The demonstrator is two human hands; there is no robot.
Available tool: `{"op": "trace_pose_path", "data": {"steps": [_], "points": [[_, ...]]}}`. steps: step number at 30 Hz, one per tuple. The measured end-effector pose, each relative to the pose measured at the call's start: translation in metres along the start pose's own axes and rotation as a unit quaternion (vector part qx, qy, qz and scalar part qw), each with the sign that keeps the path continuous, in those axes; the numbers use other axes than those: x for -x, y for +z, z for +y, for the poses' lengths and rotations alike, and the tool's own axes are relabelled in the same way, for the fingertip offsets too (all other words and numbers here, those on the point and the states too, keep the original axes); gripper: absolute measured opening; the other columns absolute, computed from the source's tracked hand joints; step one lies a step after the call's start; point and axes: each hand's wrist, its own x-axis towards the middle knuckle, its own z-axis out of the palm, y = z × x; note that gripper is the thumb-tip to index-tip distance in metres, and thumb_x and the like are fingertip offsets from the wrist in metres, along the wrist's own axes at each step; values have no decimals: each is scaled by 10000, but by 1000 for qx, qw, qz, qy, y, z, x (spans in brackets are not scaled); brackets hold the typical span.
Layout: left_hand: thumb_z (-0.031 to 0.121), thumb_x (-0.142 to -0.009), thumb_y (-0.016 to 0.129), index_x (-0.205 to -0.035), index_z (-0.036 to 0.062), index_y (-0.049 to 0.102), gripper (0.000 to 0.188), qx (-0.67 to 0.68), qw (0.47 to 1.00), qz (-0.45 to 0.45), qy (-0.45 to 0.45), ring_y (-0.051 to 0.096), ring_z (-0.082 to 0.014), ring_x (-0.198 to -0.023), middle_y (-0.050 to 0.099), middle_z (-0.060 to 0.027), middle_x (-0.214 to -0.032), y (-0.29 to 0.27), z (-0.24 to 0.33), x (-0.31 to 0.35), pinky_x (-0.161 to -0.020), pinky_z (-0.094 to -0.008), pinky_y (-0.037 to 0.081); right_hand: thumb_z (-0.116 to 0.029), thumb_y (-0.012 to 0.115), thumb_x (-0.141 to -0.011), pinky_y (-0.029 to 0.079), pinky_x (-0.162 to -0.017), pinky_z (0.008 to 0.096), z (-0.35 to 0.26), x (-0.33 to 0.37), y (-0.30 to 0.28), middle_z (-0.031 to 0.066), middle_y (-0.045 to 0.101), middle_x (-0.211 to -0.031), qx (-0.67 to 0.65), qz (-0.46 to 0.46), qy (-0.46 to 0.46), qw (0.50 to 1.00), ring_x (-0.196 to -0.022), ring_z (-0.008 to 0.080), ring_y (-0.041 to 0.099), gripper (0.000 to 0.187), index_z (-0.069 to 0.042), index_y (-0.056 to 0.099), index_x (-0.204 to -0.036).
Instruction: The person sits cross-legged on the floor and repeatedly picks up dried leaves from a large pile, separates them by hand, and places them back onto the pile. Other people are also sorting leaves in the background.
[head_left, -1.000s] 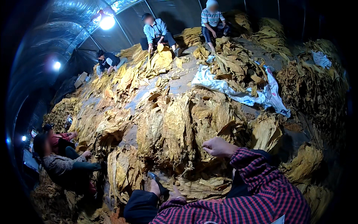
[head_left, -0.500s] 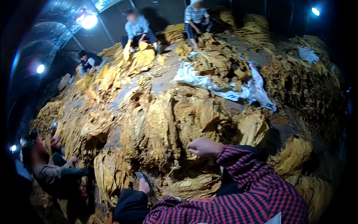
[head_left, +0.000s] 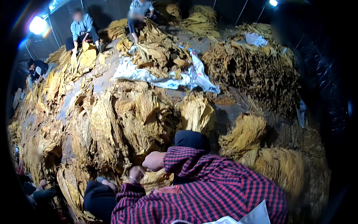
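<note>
My right hand [head_left: 153, 161], in a red-and-black checked sleeve, is curled in front of my raised knee. Just left of it and a little lower, my left hand [head_left: 137, 173] is also curled, with a bracelet at its wrist. The two hands nearly touch. Anything between their fingers is too small or hidden to make out. Ahead of them rises a heap of dried yellow-brown leaves [head_left: 143, 115], which look like tobacco. More flat leaves [head_left: 158, 178] lie below and behind my hands, between my legs.
A crumpled white plastic sheet [head_left: 199, 76] lies beyond the heap. Leaf bundles [head_left: 281, 168] sit at my right, with a tall dark stack [head_left: 253, 71] behind. Co-workers sit among leaves: one person in light blue [head_left: 81, 28], another in stripes [head_left: 141, 7], others at the left edge.
The view has swung to the right, so the surroundings shift left. My left hand, hidden low down before, has come up beside my right hand.
</note>
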Motion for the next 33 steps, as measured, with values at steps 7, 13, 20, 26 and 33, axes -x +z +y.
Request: {"op": "trace_pose_path", "data": {"steps": [7, 13, 20, 26, 33], "points": [[233, -927, 345, -1189, 14, 480, 366, 572, 746, -189, 284, 429, -251, -1188, 458, -151, -1268, -36, 209, 80, -952, -372, 403, -190, 530, -721, 490, -637, 421, -19, 34, 42, 179, 627, -808, 6, -99, 4, 995, -770, 336, 611, 210, -37, 644, -809], [376, -874, 455, -1383, 56, 160, 670, 443, 670, -304, 511, 163, -272, -1328, 140, -158, -1438, -10, 280, 198, -1077, -430, 175, -243, 511, -757, 479, -628, 446, -14, 33, 49, 181, 621, -798, 16, -104, 10, 994, -757, 349, 602, 249, -32, 623, -828], [472, -849, 447, -1390, 64, 135, 745, 474, 652, -264, 530, 128, -297, -1335, 97, -196, -1437, 2, 295, 227, -1076, -458, 128, -237, 516, -757, 470, -661, 435, -33, 24, 40, 184, 614, -825, 7, -103, -19, 994, -788, 349, 593, 256, -17, 597, -862], [510, -860, 375, -1387, 48, 137, 739, 470, 649, -294, 520, 126, -284, -1338, 119, -180, -1439, 19, 298, 221, -1076, -456, 130, -250, 467, -839, 451, -610, 456, -39, 21, 23, 177, 567, -709, -78, 160, -32, 984, -697, 357, 569, 226, -33, 524, -805], [552, -860, 318, -1386, 78, 181, 722, 496, 653, -243, 517, 141, -285, -1335, 144, -170, -1437, 8, 302, 230, -1073, -458, 133, -211, 501, -768, 456, -637, 457, -45, 22, 37, 179, 592, -762, -23, -53, -71, 996, -751, 356, 580, 191, -48, 549, -856]]}}
